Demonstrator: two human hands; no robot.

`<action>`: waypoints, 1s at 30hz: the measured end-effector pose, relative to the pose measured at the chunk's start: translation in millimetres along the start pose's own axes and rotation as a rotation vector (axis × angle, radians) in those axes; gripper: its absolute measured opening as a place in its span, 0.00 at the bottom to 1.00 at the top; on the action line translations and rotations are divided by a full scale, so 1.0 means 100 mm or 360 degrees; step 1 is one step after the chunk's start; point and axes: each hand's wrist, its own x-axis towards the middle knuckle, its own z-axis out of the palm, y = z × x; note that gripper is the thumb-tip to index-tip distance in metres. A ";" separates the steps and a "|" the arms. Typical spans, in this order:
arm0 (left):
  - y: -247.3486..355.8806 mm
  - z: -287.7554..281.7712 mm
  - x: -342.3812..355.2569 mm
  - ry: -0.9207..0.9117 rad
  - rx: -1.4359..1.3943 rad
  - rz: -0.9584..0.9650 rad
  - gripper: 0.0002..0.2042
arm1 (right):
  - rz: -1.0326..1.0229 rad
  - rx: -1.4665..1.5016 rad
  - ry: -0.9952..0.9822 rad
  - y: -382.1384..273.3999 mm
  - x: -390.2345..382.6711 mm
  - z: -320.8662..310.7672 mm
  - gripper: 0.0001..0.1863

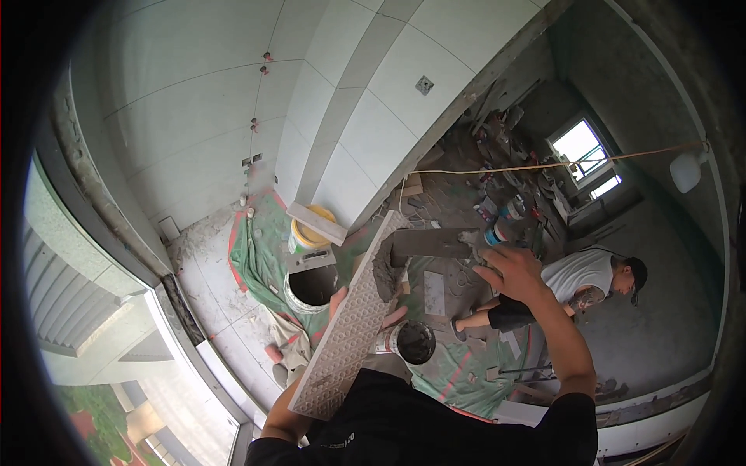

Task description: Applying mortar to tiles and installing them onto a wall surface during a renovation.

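Observation:
My left hand (337, 301) grips a long, narrow tile (342, 357), which slants up from my body. Its fingers curl at one edge and the thumb shows at the other; the palm is hidden. The tile's upward face has a raised pattern like a tile's back. Grey mortar (384, 272) is heaped near its far end. In my right hand (513, 272) is a trowel, closed in my fingers at the handle. The flat trowel blade (435, 242) reaches left, its tip touching the mortar. Below the tile's right edge stands a bucket of dark mortar (386, 342).
A white bucket (291, 300) and a yellow bucket (298, 239) with a tile strip (317, 225) across it stand on green sheeting (252, 252). At right, a person in a white top (583, 276) bends over. A window (186, 365) lies left. Tools litter the far floor.

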 end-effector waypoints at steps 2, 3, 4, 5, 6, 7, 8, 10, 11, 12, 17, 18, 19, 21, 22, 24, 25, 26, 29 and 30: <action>0.01 0.01 -0.01 0.0014 0.0015 0.0011 0.43 | 0.0243 0.0400 -0.0054 -0.01 -0.03 -0.03 0.20; 0.01 0.02 -0.01 0.0018 0.0092 0.0006 0.43 | 0.0191 0.0410 -0.0012 -0.01 -0.04 -0.04 0.20; 0.00 0.03 0.00 0.0012 0.0121 0.0008 0.44 | 0.0254 0.0469 0.0000 -0.01 -0.05 -0.04 0.20; 0.00 0.04 0.01 -0.0029 0.0094 -0.0050 0.44 | 0.0348 0.0539 0.0003 0.01 -0.06 -0.04 0.20; -0.02 0.05 0.01 -0.0023 0.0147 -0.0109 0.44 | 0.0388 0.0511 0.0003 0.03 -0.08 -0.03 0.20; -0.03 0.08 0.02 0.0002 0.0169 -0.0098 0.44 | 0.0357 0.0411 0.0013 0.06 -0.10 -0.01 0.20; -0.03 0.10 0.04 0.0042 0.0212 -0.0056 0.45 | 0.0298 0.0330 0.0040 0.10 -0.12 0.02 0.20; -0.05 0.16 0.03 -0.0003 0.0190 -0.0098 0.44 | 0.0376 0.0496 -0.0035 0.16 -0.20 0.08 0.20; -0.04 0.19 0.04 -0.0051 0.0183 -0.0102 0.43 | 0.0433 0.0652 -0.0068 0.20 -0.24 0.11 0.19; -0.03 0.21 0.05 -0.0090 0.0128 -0.0105 0.43 | 0.0395 0.0661 -0.0081 0.23 -0.27 0.17 0.19; -0.06 0.20 0.11 -0.0064 0.0148 -0.0187 0.46 | 0.0875 0.1313 -0.0287 0.35 -0.37 0.48 0.22; -0.09 0.16 0.13 0.0018 0.0175 -0.0186 0.47 | 0.0841 0.1308 -0.0246 0.37 -0.37 0.54 0.22; -0.11 0.12 0.15 0.0007 0.0131 -0.0193 0.47 | 0.0823 0.1238 -0.0189 0.40 -0.37 0.61 0.22; -0.15 0.02 0.17 -0.0101 0.0101 -0.0164 0.47 | 0.0810 0.1169 -0.0147 0.45 -0.38 0.72 0.22; -0.17 -0.04 0.20 -0.0063 0.0144 -0.0160 0.47 | 0.0871 0.1187 -0.0144 0.47 -0.37 0.78 0.22; -0.18 -0.17 0.27 -0.0281 0.0049 -0.0219 0.46 | 0.0942 0.1212 -0.0162 0.52 -0.36 0.88 0.22; -0.22 -0.22 0.27 -0.0273 0.0038 -0.0218 0.46 | 0.0995 0.1163 -0.0075 0.54 -0.34 0.93 0.22; -0.25 -0.27 0.30 -0.0283 -0.0049 -0.0242 0.45 | 0.1034 0.1154 0.0008 0.57 -0.33 0.93 0.22; -0.30 -0.37 0.33 -0.0215 -0.0156 -0.0266 0.43 | 0.1030 0.0899 0.0066 0.63 -0.22 0.86 0.18; -0.31 -0.39 0.34 -0.0140 -0.0139 -0.0255 0.42 | 0.0889 0.0935 0.0106 0.64 -0.22 0.76 0.18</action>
